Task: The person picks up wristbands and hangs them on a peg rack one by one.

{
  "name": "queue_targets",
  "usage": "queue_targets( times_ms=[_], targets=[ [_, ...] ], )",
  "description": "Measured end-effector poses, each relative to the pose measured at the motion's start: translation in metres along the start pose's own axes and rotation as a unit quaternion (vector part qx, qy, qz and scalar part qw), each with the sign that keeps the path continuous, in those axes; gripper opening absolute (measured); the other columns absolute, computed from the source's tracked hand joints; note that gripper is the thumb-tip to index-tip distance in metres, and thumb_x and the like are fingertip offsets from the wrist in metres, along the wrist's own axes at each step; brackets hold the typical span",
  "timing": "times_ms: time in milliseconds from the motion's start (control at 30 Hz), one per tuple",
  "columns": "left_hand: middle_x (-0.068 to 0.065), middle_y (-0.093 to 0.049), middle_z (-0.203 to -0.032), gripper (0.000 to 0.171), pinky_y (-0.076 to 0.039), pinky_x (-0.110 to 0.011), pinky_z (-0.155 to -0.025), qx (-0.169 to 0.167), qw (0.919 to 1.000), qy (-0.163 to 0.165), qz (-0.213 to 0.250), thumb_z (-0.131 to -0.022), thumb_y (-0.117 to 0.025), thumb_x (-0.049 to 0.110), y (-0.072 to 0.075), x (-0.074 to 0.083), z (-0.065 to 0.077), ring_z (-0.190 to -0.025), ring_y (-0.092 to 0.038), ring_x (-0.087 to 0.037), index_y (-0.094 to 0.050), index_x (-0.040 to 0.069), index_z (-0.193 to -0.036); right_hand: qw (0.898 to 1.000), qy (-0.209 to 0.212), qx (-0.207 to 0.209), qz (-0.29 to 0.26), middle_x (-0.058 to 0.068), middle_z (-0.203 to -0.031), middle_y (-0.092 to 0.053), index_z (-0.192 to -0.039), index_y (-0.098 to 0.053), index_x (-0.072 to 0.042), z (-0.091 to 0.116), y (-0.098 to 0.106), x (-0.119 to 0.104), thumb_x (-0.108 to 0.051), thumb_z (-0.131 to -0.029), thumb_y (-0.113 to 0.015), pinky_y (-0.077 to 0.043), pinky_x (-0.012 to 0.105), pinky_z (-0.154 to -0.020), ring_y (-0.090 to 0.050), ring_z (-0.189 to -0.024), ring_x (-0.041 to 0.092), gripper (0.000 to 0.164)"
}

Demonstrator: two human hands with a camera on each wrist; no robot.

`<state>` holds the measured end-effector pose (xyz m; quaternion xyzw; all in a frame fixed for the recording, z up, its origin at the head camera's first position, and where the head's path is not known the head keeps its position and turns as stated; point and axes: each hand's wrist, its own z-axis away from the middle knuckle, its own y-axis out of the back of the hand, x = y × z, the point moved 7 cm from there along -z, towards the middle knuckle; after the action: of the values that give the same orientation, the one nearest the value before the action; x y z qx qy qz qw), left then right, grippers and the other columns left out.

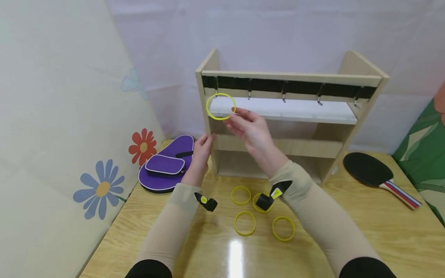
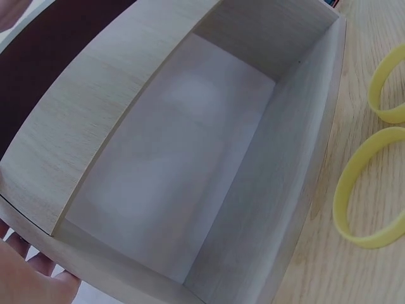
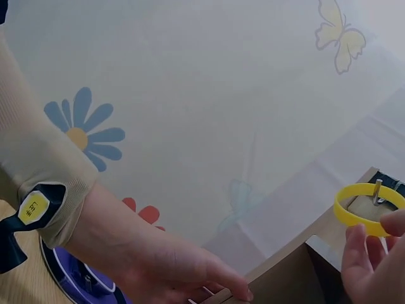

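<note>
A thin yellow wristband [image 1: 207,106] is pinched by its right edge between the thumb and fingers of my right hand [image 1: 252,131]. It is held up at the left end of a wooden hook rack [image 1: 309,148], just below the leftmost metal hook [image 1: 216,83]. In the right wrist view a hook [image 3: 378,190] shows inside the loop of the wristband [image 3: 354,219]. My left hand [image 1: 201,156] grips the rack's left side panel, with the thumb at its front edge and the fingers [image 2: 44,263] along its outer face.
Several more yellow wristbands [image 1: 235,224] lie on the wooden table [image 1: 215,247] before the rack, one partly hidden by the right wrist's camera. A purple paddle case [image 1: 165,164] sits left, a table tennis bat [image 1: 368,170] right. Further hooks [image 1: 284,92] line the black strip.
</note>
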<state>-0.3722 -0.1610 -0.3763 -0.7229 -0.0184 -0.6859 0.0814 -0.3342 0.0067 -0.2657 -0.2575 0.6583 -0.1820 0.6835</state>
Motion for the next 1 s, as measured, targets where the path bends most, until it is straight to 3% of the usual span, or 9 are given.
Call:
queue_targets(
  times_ms=[433, 700, 1000],
  targets=[
    [-0.012, -0.051, -0.146, 0.048, -0.033, -0.047, -0.114, 0.002, 1.0000, -0.008, -0.005, -0.098, -0.055, 0.026, 0.000, 0.001, 0.001, -0.134, -0.044, -0.023, -0.052, 0.010, -0.143, 0.999, -0.005, 0.001, 0.047, 0.006, -0.098, -0.065, -0.127, -0.057, 0.006, -0.001, 0.005, 0.006, 0.006, -0.092, -0.061, -0.057, 0.020, -0.073, -0.069, -0.078, 0.013, 0.035],
    [-0.013, -0.052, -0.145, 0.048, -0.035, -0.044, -0.113, 0.001, 0.9999, -0.010, -0.006, -0.098, -0.055, 0.026, 0.000, 0.000, -0.002, -0.131, -0.045, -0.023, -0.052, 0.011, -0.144, 0.999, -0.017, 0.009, 0.040, 0.008, -0.101, -0.065, -0.125, -0.058, 0.005, -0.005, 0.002, 0.008, 0.007, -0.091, -0.063, -0.057, 0.020, -0.073, -0.069, -0.079, 0.014, 0.035],
    [-0.018, -0.057, -0.136, 0.047, -0.041, -0.039, -0.105, 0.001, 0.9999, -0.009, -0.011, -0.098, -0.055, 0.027, 0.000, -0.001, -0.001, -0.117, -0.052, -0.021, -0.053, 0.012, -0.143, 0.997, -0.039, -0.004, 0.067, 0.009, -0.105, -0.067, -0.127, -0.060, 0.002, -0.005, 0.004, 0.015, 0.006, -0.091, -0.063, -0.057, 0.023, -0.079, -0.070, -0.086, 0.016, 0.036]
  ],
)
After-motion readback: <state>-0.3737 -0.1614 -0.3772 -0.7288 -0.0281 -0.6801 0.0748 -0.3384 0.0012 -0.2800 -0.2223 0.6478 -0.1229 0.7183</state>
